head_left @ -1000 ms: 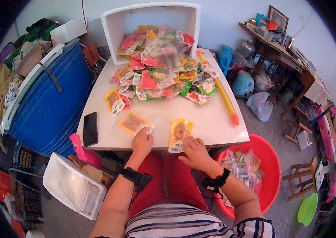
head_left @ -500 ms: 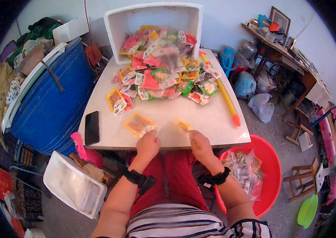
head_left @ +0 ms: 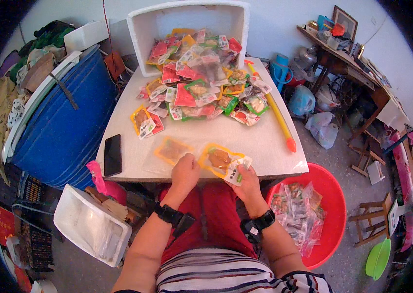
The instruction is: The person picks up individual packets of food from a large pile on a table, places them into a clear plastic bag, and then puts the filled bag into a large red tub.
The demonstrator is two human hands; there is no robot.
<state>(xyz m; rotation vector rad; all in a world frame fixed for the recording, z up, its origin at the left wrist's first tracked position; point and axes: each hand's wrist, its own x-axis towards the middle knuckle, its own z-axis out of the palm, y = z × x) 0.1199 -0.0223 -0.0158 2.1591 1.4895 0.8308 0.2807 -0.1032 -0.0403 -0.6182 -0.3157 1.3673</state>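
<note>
My left hand point(head_left: 184, 171) is closed on the near edge of a clear plastic bag point(head_left: 148, 163), with a pale yellow-edged packet point(head_left: 172, 149) showing in or under it on the table. My right hand point(head_left: 247, 180) grips a yellow-edged food packet point(head_left: 216, 158), label up, brown food in its window, raised beside the bag. The white table point(head_left: 118, 122) bears a heap of red, yellow and green packets point(head_left: 196, 93), spilling from a tipped white foam box point(head_left: 137, 19). A black phone point(head_left: 113, 154) lies at the left edge.
A yellow tube with an orange tip point(head_left: 277, 112) lies along the table's right side. A blue tub point(head_left: 60, 132) and a white foam container point(head_left: 74, 219) are at left. A red basin with plastic bags point(head_left: 331, 210), a wooden stool point(head_left: 367, 219) and a cluttered desk point(head_left: 372, 83) are at right.
My right hand, earlier lying over the flat packet, has gripped and lifted it, turning it toward the left. My left hand has shifted slightly right and up along with the bag.
</note>
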